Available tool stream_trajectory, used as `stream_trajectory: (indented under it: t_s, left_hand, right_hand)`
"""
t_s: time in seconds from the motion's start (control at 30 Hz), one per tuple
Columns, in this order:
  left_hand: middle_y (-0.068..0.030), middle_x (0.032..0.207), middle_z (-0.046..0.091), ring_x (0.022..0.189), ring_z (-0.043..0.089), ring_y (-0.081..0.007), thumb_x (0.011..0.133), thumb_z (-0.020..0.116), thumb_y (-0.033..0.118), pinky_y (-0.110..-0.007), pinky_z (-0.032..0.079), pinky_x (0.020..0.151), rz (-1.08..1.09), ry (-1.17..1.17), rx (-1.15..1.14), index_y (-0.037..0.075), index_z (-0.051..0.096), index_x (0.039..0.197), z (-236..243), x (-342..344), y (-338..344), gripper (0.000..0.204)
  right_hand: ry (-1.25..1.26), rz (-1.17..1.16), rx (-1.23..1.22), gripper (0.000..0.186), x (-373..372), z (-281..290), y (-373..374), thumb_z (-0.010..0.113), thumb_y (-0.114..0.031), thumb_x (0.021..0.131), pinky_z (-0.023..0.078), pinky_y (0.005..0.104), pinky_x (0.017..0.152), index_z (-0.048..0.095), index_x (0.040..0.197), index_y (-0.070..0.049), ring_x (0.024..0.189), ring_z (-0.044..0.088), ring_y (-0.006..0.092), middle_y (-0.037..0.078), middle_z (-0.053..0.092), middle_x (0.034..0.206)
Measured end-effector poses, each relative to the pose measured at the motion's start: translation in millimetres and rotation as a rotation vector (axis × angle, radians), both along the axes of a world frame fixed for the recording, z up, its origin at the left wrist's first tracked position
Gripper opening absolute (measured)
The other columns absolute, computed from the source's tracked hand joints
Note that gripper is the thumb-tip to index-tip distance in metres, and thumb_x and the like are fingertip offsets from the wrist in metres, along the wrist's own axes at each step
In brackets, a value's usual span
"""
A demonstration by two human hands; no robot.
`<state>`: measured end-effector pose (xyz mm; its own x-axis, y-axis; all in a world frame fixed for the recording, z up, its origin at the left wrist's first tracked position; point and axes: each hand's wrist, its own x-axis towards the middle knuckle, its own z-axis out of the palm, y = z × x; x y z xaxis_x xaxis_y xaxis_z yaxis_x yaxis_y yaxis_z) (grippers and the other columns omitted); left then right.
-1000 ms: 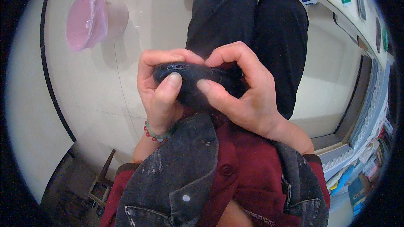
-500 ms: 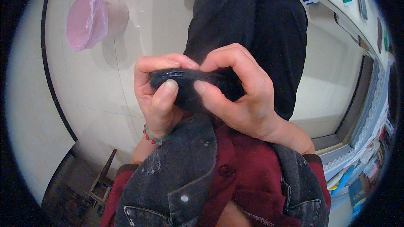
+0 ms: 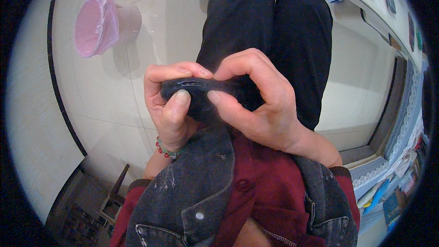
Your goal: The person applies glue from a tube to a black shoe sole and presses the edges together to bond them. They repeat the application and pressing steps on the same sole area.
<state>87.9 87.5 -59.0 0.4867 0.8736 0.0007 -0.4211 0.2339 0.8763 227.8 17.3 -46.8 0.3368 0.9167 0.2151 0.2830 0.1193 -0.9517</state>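
Evidently the work is under way: both hands grip one dark object (image 3: 197,106), whose upper edge carries a narrow glossy band (image 3: 190,83). No finished result can be made out; how much is done and how much is left cannot be told, since fingers and shadow hide much of the form. The black trousers (image 3: 238,23) serve as landmark. Relative to them, the object lies on the wearer's side of the knees, in front of the maroon shirt (image 3: 244,164). The left hand (image 3: 171,119), left of the trousers' midline, closes on the object's left part, thumb on the near face, fingers along the far edge. The right hand (image 3: 274,110), below the right trouser leg in view, pinches farther along with thumb and curled forefinger. The object's right end merges with the dark trousers, so its limit is unclear.
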Motion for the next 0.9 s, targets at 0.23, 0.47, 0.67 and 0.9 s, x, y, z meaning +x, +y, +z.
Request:
stream_trajectory:
  t_s: [0.23, 0.47, 0.67, 0.9]
  left_hand:
    - [-0.0233, 0.097, 0.06, 0.086, 0.061, -0.0227, 0.081, 0.058, 0.009, -0.035, 0.053, 0.079, 0.002, 0.033, 0.008, 0.0, 0.049, 0.101, 0.4, 0.2, -4.5, 0.024]
    - [-0.0233, 0.097, 0.06, 0.085, 0.06, -0.0225, 0.08, 0.059, 0.009, -0.035, 0.053, 0.079, -0.005, 0.038, -0.023, 0.0, 0.048, 0.101, 1.6, -0.2, -3.8, 0.025]
    - [-0.023, 0.098, 0.06, 0.086, 0.06, -0.022, 0.08, 0.059, 0.009, -0.035, 0.053, 0.079, 0.001, 0.049, -0.018, 0.0, 0.048, 0.102, 2.1, 2.4, -3.6, 0.026]
    - [-0.0227, 0.098, 0.06, 0.086, 0.06, -0.0222, 0.08, 0.059, 0.011, -0.035, 0.053, 0.079, 0.01, 0.055, -0.02, 0.001, 0.048, 0.103, 1.1, 3.0, -2.4, 0.027]
  right_hand:
    - [0.223, 0.053, -0.15, 0.025, 5.7, 4.3, -13.3, 0.069, -0.001, 0.076, 0.046, 0.024, 0.075, 0.057, 0.098, -0.001, 0.085, 0.057, 0.0124, 0.005, 0.059, 0.093]
    - [0.209, 0.047, -0.149, 0.024, 6.8, 1.0, -15.6, 0.067, -0.001, 0.077, 0.046, 0.0226, 0.076, 0.057, 0.099, -0.001, 0.085, 0.057, 0.0113, 0.005, 0.059, 0.093]
    - [0.192, 0.041, -0.119, 0.022, 7.8, -0.7, -13.1, 0.067, -0.001, 0.077, 0.046, 0.022, 0.075, 0.058, 0.097, 0.0, 0.084, 0.057, 0.0108, 0.005, 0.059, 0.091]
    - [0.277, 0.059, -0.149, 0.022, 8.8, -1.4, -11.3, 0.067, 0.0, 0.078, 0.045, 0.0216, 0.075, 0.057, 0.098, 0.0, 0.085, 0.057, 0.0099, 0.005, 0.059, 0.092]
